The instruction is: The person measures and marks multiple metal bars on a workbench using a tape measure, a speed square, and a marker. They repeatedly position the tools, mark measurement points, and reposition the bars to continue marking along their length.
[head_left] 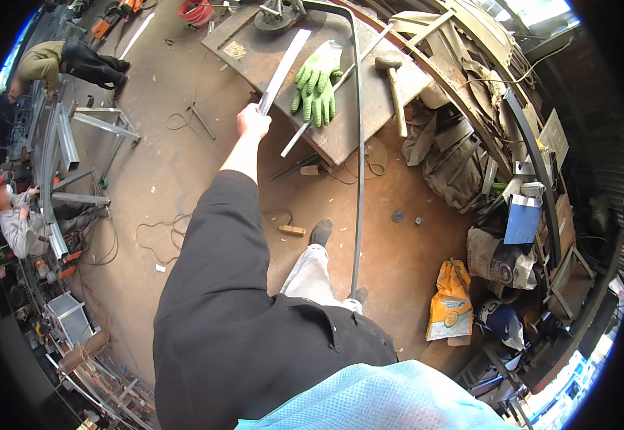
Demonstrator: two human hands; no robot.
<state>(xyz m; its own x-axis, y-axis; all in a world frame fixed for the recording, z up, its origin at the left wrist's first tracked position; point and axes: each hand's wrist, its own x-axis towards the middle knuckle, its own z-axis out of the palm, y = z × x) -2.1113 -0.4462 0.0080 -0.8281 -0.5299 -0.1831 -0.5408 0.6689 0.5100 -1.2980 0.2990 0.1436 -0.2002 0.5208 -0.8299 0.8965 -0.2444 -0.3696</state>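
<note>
My left hand [254, 122] is closed around the lower end of a flat pale metal bar [288, 64]. The bar slants up and away over the dark metal worktable [255, 36]. Right of it, a pair of green and white work gloves [318, 82] lies on the tabletop. A thin metal rod [294, 140] runs beside the gloves and sticks out past the near edge. A long dark bent strip [360, 179] crosses the table and reaches down to near my feet. My right hand is out of sight.
A wooden-handled mallet [394, 86] lies at the table's right edge. A round metal base [276, 19] is at its far end. Sacks [451, 301] and scrap stand to the right. Two people work at metal frames [65, 136] on the left. Cables [161, 233] trail across the floor.
</note>
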